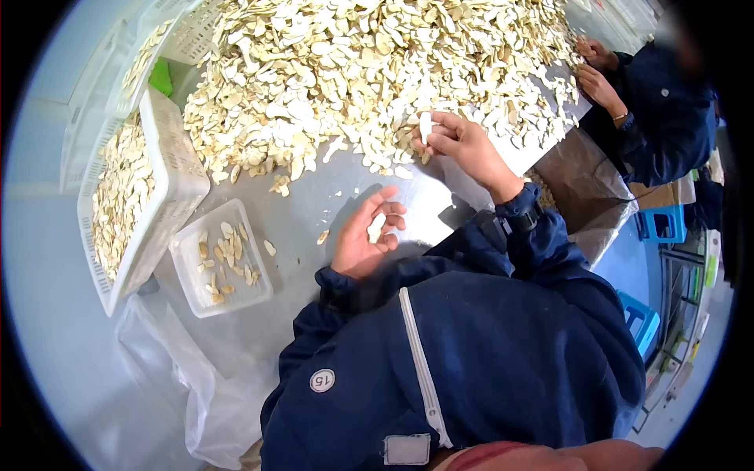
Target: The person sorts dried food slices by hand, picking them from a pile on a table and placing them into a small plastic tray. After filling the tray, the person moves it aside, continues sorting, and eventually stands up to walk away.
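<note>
A large heap of pale dried slices [369,71], which look like sliced mushroom, covers the far part of the metal table [306,228]. At the heap's near edge, my right hand [471,153] pinches one upright mushroom slice [426,127] between thumb and fingers. Nearer my body, my left hand [367,235] is palm up with curled fingers around another mushroom slice [376,228]. A shallow clear plastic tray [265,294] with several browner slices stands left of my left hand. A few loose bits lie on the metal between the tray and the heap.
A white basket [169,188] full of slices stands tilted at the left, near a green object [161,77]. A plastic bag [208,408] hangs at the near left. At right are a co-worker's hands [598,82], a lined box [585,180] and blue stools [661,224].
</note>
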`<state>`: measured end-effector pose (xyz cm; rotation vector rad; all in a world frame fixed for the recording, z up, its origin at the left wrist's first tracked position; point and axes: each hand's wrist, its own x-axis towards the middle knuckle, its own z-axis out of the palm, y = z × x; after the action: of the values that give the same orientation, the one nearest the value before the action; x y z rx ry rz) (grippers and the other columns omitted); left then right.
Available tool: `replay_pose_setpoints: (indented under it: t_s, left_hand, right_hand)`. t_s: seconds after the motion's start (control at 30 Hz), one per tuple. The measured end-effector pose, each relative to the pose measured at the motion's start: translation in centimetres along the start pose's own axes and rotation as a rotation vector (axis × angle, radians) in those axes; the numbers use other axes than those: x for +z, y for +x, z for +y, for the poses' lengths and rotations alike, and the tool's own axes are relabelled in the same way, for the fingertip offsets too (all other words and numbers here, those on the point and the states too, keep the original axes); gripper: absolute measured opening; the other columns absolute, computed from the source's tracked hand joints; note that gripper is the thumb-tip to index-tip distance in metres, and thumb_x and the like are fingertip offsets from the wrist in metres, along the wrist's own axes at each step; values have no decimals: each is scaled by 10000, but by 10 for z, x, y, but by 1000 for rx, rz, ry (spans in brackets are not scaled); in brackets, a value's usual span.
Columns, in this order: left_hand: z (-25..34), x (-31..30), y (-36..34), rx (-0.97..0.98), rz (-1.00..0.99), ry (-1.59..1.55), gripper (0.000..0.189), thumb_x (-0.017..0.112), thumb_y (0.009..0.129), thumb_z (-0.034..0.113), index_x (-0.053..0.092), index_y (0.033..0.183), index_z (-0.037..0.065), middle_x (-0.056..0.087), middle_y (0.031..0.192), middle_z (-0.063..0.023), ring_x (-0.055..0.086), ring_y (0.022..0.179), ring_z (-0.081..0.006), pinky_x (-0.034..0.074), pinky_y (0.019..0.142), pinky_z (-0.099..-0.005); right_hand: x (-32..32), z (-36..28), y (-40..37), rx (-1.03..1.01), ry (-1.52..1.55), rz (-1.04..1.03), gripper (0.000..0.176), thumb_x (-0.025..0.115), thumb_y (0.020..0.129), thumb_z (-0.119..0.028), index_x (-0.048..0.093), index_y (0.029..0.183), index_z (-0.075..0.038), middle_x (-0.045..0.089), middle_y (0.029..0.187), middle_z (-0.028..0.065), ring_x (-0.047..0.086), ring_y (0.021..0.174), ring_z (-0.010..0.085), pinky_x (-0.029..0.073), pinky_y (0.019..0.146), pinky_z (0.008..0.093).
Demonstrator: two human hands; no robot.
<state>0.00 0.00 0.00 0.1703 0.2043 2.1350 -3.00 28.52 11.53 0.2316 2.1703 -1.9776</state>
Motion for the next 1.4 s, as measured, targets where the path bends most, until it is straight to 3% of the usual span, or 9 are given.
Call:
replay_pose_setpoints:
  t_s: [0.17,0.37,0.43,0.5,0.7,0.97,1.1,1.27,1.4]
  left_hand:
    - [-4,80,14,161,444,126,565,348,1146,447,406,1550,56,582,1411,-175,634,1217,-276,594,898,-354]
    - [-3,46,5,72,372,116,426,389,1151,397,524,1385,67,620,1111,-97,624,893,-175,544,746,-296]
    - [-2,52,6,74,338,160,349,434,1144,341,539,1333,67,578,1013,-59,547,780,-128,482,662,-259]
    - [-2,57,8,75,321,193,286,471,1135,283,547,1304,66,552,957,-36,493,711,-95,428,598,-230]
    - [1,73,7,64,385,244,180,508,1104,151,563,1252,65,550,967,-38,468,692,-78,370,532,-197]
    - [1,67,9,65,380,180,134,494,1097,136,563,1185,62,560,997,-69,484,691,-88,361,497,-200]
    - [3,67,10,48,372,179,136,485,1099,141,564,1178,64,562,992,-70,490,690,-92,366,496,-206]
    - [2,70,8,73,415,205,138,486,1101,155,564,1178,71,561,981,-61,492,692,-96,369,509,-214]
    - [0,63,6,71,384,249,247,474,1121,243,557,1266,62,585,1026,-68,518,715,-100,391,536,-216]
  right_hand:
    - [37,1,-32,-182,1,-215,377,610,1028,-113,630,1389,-7,756,1010,66,680,875,108,559,803,287]
    - [-2,14,-25,-218,-579,-78,282,650,961,-110,738,1229,-93,763,1025,150,744,907,262,573,825,362]
    - [-9,15,-16,-333,-759,163,238,647,953,-168,763,1150,-101,748,993,170,705,882,370,564,806,439]
    - [-15,4,-7,-235,-778,206,239,659,945,-179,765,1150,-118,752,1032,129,695,950,355,562,829,440]
    - [0,13,30,-675,-1091,354,194,673,950,-203,764,1109,-139,742,1104,64,671,1016,309,552,882,410]
    - [-14,15,13,-461,-910,397,131,695,931,-174,775,1012,-109,748,934,92,674,952,323,548,839,420]
    - [3,15,23,-705,-986,397,142,694,917,-175,783,1014,-124,755,959,70,673,977,301,543,882,412]
    - [-4,18,37,-644,-1040,354,171,689,949,-201,782,1062,-113,768,989,83,694,928,300,557,857,390]
    - [-8,6,14,-149,-495,280,296,634,1034,-239,738,1245,-59,783,1025,120,738,822,245,577,759,331]
